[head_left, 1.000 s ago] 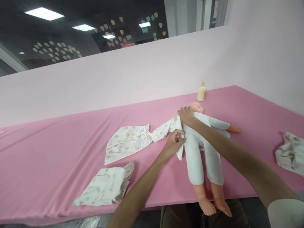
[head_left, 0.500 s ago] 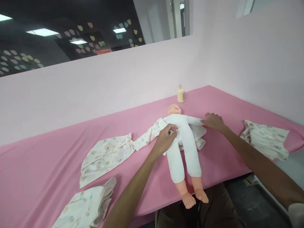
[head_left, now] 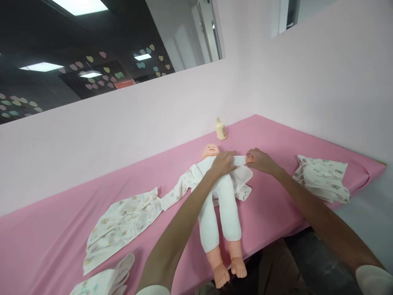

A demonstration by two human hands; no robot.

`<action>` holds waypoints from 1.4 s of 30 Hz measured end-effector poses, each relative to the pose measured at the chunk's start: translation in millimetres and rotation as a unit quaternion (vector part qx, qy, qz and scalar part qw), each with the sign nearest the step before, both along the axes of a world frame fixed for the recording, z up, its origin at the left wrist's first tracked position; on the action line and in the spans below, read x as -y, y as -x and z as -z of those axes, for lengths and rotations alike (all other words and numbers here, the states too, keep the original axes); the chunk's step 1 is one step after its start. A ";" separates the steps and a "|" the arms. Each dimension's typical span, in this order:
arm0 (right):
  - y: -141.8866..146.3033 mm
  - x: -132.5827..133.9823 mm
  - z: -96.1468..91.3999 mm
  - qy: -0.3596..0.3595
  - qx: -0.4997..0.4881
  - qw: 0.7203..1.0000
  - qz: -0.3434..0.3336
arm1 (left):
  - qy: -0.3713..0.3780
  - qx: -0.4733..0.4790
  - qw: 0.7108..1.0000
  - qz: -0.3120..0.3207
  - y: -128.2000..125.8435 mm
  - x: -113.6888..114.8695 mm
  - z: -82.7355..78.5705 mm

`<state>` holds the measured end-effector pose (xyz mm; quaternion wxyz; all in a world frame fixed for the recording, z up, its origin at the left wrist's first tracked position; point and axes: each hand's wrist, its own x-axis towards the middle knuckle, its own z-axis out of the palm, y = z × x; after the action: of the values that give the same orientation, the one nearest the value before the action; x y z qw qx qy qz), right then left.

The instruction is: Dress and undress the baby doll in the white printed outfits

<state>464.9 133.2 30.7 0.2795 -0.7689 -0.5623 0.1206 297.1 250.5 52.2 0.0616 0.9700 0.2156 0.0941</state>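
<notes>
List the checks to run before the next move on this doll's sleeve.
1. Doll lies face up on the pink table: ok.
2. Left hand rests on the doll's chest: ok.
3. Right hand meets the end of the white sleeve: ok; whether it pinches: cannot tell.
4. Printed garment flat under the doll: not ok, bunched below the right hand.
5. Doll wholly on the table: not ok, feet overhang the near edge.
6. Bottle clear of both hands: ok, upright beyond the head.

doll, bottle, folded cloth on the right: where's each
doll (head_left: 229,213): head view, on one white leg
bottle (head_left: 220,129): head view, middle of its body
folded cloth (head_left: 322,178): head view, on its top layer
</notes>
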 end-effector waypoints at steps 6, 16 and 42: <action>-6.4 21.9 -11.7 -0.114 -0.094 0.986 0.075 | 0.009 -0.050 0.999 -0.014 -16.2 -8.0 -5.9; 44.0 41.9 29.4 0.080 0.000 0.992 -0.093 | 0.032 0.009 0.997 -0.067 -1.5 -10.9 -20.5; -46.6 -30.6 20.2 0.058 0.214 0.965 0.141 | 0.041 -0.003 0.998 -0.038 6.7 -12.8 -24.0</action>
<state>511.5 163.8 10.5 0.1216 -0.8632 -0.4869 -0.0551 290.3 263.3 76.2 0.0972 0.9581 0.2559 0.0840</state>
